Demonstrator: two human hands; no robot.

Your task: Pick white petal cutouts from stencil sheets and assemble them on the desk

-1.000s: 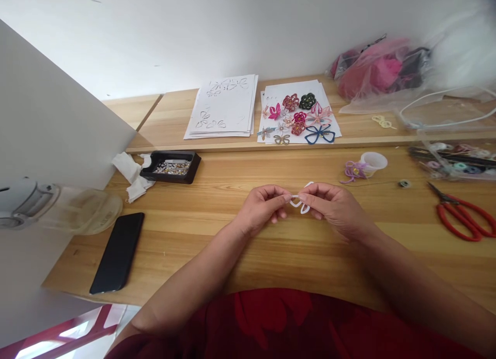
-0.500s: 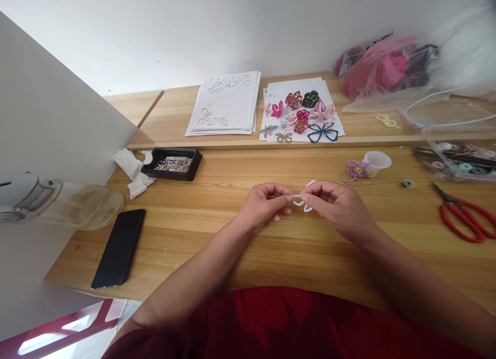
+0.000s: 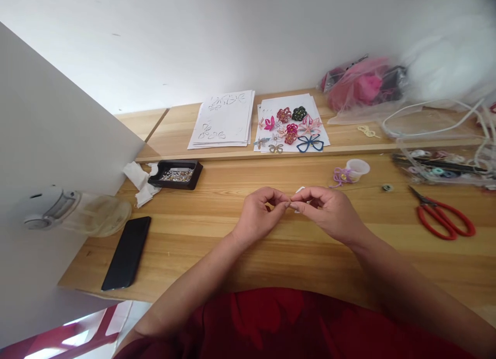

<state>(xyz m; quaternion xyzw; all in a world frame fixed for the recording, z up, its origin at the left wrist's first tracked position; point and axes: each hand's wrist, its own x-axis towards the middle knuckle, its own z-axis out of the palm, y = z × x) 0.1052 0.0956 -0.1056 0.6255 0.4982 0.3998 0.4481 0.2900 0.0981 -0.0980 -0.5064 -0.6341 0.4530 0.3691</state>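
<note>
My right hand (image 3: 329, 212) pinches a small white looped piece (image 3: 300, 189), most of it hidden behind the fingers. Its fingertips meet those of my left hand (image 3: 263, 212), which is closed in a pinch at the near end of the piece; what lies between the left fingertips is too small to make out. Both hands are just above the wooden table (image 3: 217, 219). Beyond my right hand lies a purple cord flower (image 3: 341, 176) against a small translucent cup (image 3: 357, 169).
Red-handled scissors (image 3: 445, 217) and a small spool (image 3: 387, 187) lie right. A black bead tray (image 3: 176, 174), white tissue (image 3: 141, 183) and black phone (image 3: 127, 253) are left. Behind are drawn-on papers (image 3: 222, 119), cord flowers (image 3: 291, 129) and plastic bags (image 3: 364, 88).
The hands have come together, fingertips now touching, and less of the white piece shows. The whole view has shifted, so the things on the right appear further left.
</note>
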